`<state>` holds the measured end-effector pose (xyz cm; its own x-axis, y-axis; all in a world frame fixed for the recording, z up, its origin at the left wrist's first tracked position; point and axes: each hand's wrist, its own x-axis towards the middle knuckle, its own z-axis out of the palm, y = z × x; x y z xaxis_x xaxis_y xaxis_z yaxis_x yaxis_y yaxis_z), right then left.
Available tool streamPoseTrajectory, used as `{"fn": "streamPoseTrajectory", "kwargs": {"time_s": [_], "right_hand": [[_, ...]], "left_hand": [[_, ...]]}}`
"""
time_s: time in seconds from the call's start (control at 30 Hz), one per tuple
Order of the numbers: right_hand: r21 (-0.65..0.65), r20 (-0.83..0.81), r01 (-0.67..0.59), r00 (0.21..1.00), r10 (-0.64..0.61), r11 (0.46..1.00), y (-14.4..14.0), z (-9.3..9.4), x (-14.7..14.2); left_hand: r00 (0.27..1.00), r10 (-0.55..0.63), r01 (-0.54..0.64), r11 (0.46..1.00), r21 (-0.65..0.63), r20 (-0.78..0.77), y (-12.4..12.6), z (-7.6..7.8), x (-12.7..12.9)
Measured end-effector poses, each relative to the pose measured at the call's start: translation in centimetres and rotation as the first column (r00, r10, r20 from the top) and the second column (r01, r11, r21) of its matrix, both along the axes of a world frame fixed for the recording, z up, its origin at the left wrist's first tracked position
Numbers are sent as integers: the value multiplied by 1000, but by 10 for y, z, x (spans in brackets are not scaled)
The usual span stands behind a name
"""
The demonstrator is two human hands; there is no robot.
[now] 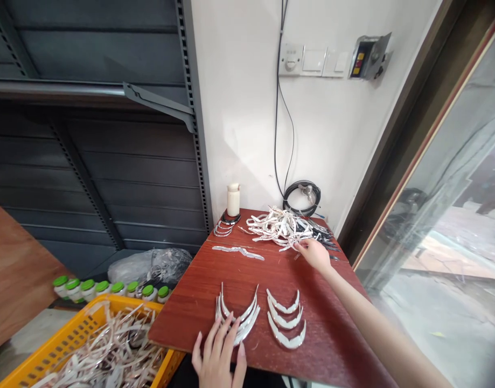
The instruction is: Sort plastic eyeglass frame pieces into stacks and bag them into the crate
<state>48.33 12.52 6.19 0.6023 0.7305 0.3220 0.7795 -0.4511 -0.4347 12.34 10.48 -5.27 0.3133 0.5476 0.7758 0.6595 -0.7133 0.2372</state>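
The heap of white curved strips [277,226] lies at the table's [336,334] far edge, where the right hand [314,253] reaches with loosely spread fingers and would best pinch a single strip free, while the left hand [218,355] rests flat and open on the nested stack [237,315].

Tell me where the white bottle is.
In the head view, the white bottle stands upright at the table's far left corner by the wall, just left of the pile of white strips that the right hand reaches.
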Motion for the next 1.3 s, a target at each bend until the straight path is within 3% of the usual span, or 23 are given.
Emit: {"fn": "streamPoseTrajectory", "kwargs": {"time_s": [0.1, 0.23, 0.47, 0.57, 0.7, 0.8, 0.87, 0.93, 1.07, 1.23, 1.3], "right_hand": [[77, -14, 4, 1000, -3, 997, 7, -12, -2], [239, -91, 19, 996, 3, 971, -6, -15, -2], [436, -278, -219, 890, 362, 873, -46, 10, 1], [478, -416, -251, 779, 468, 842, -58, 24, -10], [566, -653, -165, 508, 562, 807, -61, 32, -34], [576, -744, -111, 338, 576, 810, -55, 18, -53], [528, -784, -134, 303, 542, 839, -49, 1, -61], [470, -777, -191, 373, 507, 862, -44, -19, -66], [366, -629, -319, 607, 485, 874, -46, -44, -66], [210, -573, -402, 688, 445, 891, -61, -42, -59], [104, -490, -412, 771, 407, 905, -67, -37, -57]], "left_hand": [[1000, -2, 2, 1000, 10, 2, 1, -1, 0], [1000, -9, 9, 1000, 5, 1, 0, 0, -1], [1000, -8, 8, 1000, -22, 17, -3, 3, 0], [1000, -7, 8, 999, -43, 16, -4, 5, 0], [1000, -9, 8, 998, -56, -11, -6, 7, -1], [997, -21, 19, 1000, -23, -69, -5, 9, -5], [994, -21, 21, 1000, 1, -106, -3, 9, -6], [992, -12, 14, 1000, 11, -124, -3, 9, -8], [990, -16, 18, 1000, 10, -142, -3, 9, -9], [992, -18, 18, 1000, 1, -124, -4, 10, -7], [993, -17, 18, 1000, 2, -118, -4, 11, -7]]}}
